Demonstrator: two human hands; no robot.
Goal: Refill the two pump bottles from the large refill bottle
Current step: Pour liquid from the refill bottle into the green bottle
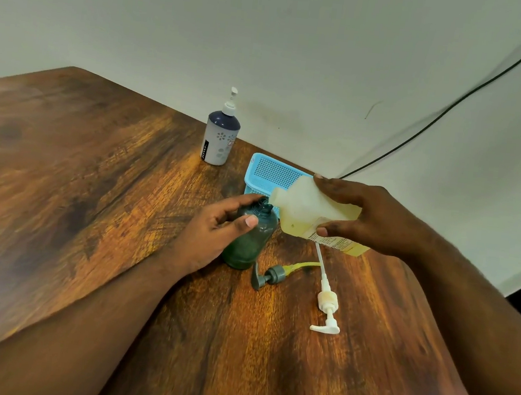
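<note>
Gripping the large refill bottle [312, 214] around its body, our right hand [377, 218] has fingers over the upper side and the thumb pressed on the label side below. We hold it tipped almost level, its open neck pointing toward 9 o'clock and sitting just above the mouth of the green pump bottle [250, 236]. Our left hand [212, 234] wraps that bottle from its 9 o'clock side, thumb and fingers curled around the shoulder, steadying it upright on the table [76, 176].

Hazards, as we judge them:
- Neck and mouth look barely aligned; a small drift toward 3 o'clock would send liquid down the outside of the green bottle and onto the wood.
- A steeper tilt could make the yellow liquid surge and overfill.
- The dark green wall may hide the fill level.

Both forearms enter from 6 o'clock and converge at the centre.

At 5 o'clock of the green bottle lies its grey pump head [268, 276]; the white pump head [326, 305] lies farther out at 4 o'clock. The second pump bottle [221, 134], pump fitted, stands at 12 o'clock near the wall, with a blue basket [270, 172] behind the hands.
</note>
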